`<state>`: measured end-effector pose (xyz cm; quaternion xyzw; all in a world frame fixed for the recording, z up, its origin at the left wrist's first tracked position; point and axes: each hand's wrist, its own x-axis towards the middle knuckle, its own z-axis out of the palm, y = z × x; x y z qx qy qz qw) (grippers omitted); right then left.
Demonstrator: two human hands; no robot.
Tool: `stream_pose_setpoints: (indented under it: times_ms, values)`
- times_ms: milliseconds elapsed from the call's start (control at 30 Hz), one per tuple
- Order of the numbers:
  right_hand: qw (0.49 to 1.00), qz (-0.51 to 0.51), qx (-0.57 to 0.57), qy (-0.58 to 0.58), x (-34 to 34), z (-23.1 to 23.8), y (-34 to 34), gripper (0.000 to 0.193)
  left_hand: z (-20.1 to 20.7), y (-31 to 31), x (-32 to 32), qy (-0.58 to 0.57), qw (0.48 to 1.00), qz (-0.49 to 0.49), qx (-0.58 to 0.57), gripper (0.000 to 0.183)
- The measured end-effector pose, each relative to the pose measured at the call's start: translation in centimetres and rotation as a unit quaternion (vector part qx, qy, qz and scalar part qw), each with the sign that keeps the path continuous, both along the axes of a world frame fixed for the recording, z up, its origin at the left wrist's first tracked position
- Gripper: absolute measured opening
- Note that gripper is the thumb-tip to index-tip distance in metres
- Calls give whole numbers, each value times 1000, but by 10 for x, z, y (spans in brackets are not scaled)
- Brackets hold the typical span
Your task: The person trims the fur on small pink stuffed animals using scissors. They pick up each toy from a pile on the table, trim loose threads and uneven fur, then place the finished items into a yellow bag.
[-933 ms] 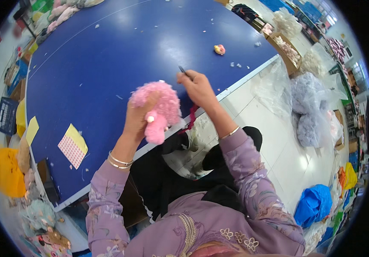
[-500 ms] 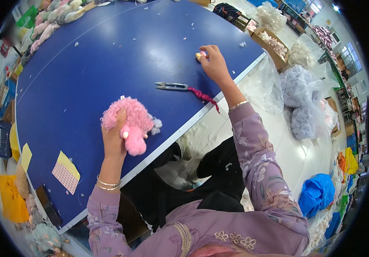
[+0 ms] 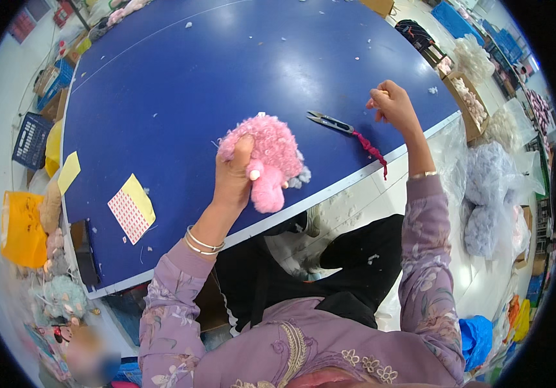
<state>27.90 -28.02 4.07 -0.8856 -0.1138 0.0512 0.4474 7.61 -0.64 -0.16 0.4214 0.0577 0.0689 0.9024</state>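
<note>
My left hand (image 3: 234, 171) is wrapped round a fluffy pink plush toy (image 3: 268, 145) with a curly body, a smooth pink part below and small white bits. It is held over the table near its front edge. Grey fluff (image 3: 299, 176) shows at the toy's right side. Farther right, my right hand (image 3: 393, 107) is raised with its fingers curled together; whatever they hold is hidden. Between the hands lie thread snips (image 3: 331, 121), their dark red cord wrap (image 3: 371, 147) trailing toward the table edge.
The blue table (image 3: 181, 97) carries scattered fluff. At its left lie a sheet of small red stickers (image 3: 130, 210), a yellow paper (image 3: 69, 172) and a dark box-like thing (image 3: 84, 252). Beyond the right edge stand a cardboard box (image 3: 468, 103) and clear bags of grey fluff (image 3: 488, 171).
The view has shifted, so the table appears farther left and down. My right hand's fingers have curled in, and the small pink and yellow thing at them no longer shows. My left hand keeps the toy.
</note>
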Motion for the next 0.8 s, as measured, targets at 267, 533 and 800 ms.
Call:
stream_pose_setpoints:
  times_ms: [267, 533, 800]
  values:
    - [963, 127, 238, 15, -123, 18, 76, 17, -1, -3, -3, -31, 997, 20, 62, 24]
    - [982, 112, 151, -10, -165, 11, 108, 14, 4, 1, -8, -8, 996, -72, 52, 26]
    - [984, 69, 132, -92, -167, 5, 106, 24, 9, -6, -12, -33, 993, -110, -2, 25]
